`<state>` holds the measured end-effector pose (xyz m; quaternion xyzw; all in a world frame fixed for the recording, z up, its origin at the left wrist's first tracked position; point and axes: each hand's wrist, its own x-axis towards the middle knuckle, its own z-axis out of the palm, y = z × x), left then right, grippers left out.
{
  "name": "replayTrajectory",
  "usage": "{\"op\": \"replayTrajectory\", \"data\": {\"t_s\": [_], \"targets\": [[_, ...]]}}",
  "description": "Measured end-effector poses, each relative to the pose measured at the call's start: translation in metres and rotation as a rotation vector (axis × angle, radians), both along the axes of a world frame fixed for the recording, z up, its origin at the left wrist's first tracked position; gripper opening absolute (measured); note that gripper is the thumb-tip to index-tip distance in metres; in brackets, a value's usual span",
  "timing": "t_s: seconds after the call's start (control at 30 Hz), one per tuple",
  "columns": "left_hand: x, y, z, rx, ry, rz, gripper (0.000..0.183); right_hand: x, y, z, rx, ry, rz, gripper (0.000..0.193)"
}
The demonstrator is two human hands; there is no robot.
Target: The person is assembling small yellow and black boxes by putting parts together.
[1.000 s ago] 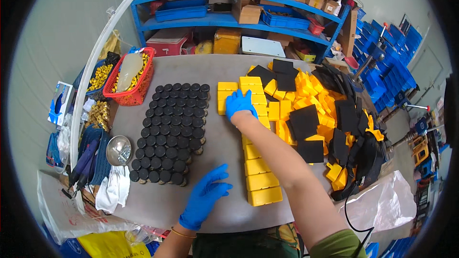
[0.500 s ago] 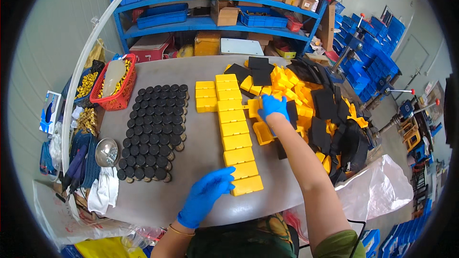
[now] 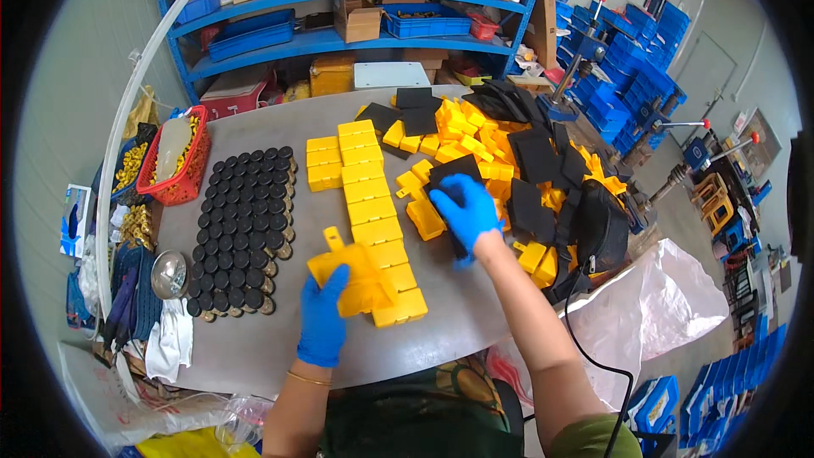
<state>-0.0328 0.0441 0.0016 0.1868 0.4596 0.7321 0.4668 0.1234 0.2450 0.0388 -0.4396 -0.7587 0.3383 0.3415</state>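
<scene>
My left hand (image 3: 324,314) is closed on a yellow plastic box (image 3: 354,276), tilted and motion-blurred above the near part of the box row, a narrow tab sticking up from it. My right hand (image 3: 466,212) reaches into the pile on the right, fingers bent over a flat black square pad (image 3: 455,171); its fingertips are partly hidden. Left of that hand lies an open yellow box (image 3: 425,219). Closed yellow boxes (image 3: 370,210) stand in a long row down the middle of the table, with a short second row beside its far end.
Black-capped small cylinders (image 3: 246,229) stand in a block on the left. Beyond them are a red basket (image 3: 180,161) and a metal bowl (image 3: 170,274). Loose yellow boxes and black pads (image 3: 532,155) heap up at right, near a black bag (image 3: 600,225). Blue shelving (image 3: 318,41) stands behind.
My left hand, bare of anything before, now holds a yellow box. My right hand has left the yellow box it was at and moved nearer, onto a black pad. The view has shifted.
</scene>
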Motion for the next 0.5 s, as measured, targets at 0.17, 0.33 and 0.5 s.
{"op": "replayTrajectory", "data": {"t_s": [0.17,0.33,0.5], "targets": [[0.005,-0.018,-0.005,0.155,-0.563,-0.137,0.046,0.008,0.028,-0.042,0.258,-0.945,-0.299,0.077],[0.002,-0.026,-0.007,0.192,-0.548,-0.193,0.049,0.034,0.041,-0.056,0.513,-0.294,-0.278,0.044],[0.008,-0.021,-0.011,0.206,-0.298,-0.152,0.05,0.017,-0.071,0.037,-0.519,0.079,0.612,0.042]]}}
